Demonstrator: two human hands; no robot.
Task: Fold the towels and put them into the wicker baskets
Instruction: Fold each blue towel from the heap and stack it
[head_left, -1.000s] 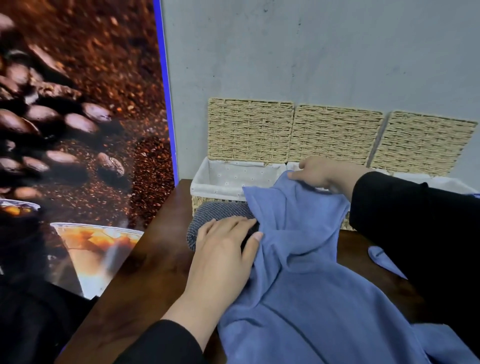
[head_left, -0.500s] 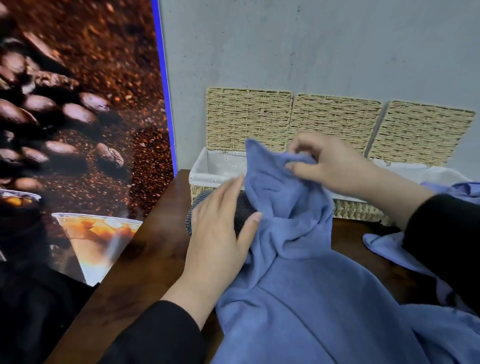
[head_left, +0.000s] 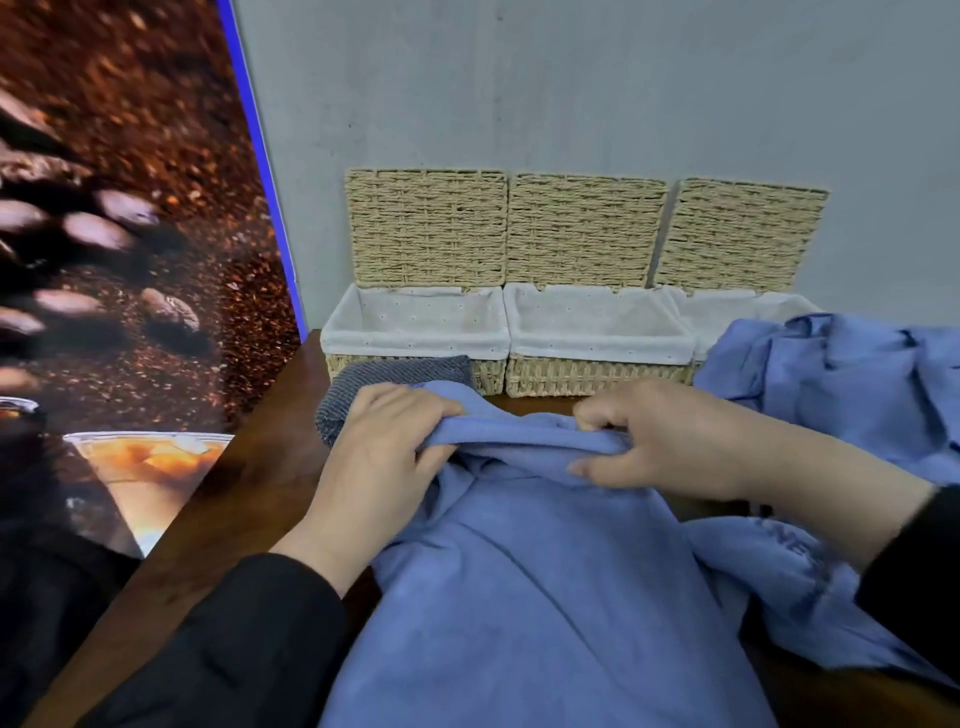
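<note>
A blue towel (head_left: 519, 613) lies bunched on the desk (head_left: 244, 493), its far edge lifted. The left hand (head_left: 379, 457) and right hand (head_left: 670, 441) both pinch that edge, fingers curled over the fold. A grey towel (head_left: 389, 374) lies just beyond the left hand, against the left basket (head_left: 415, 338). The middle basket (head_left: 597, 338) stands beside it. More blue cloth (head_left: 841, 384) lies heaped at the right.

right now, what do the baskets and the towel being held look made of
Baskets: woven straw or wicker, pale and matt, with a visible braided weave and white cloth liners. Blue towel: soft matt cloth, maybe microfibre, draping in loose folds.
</note>
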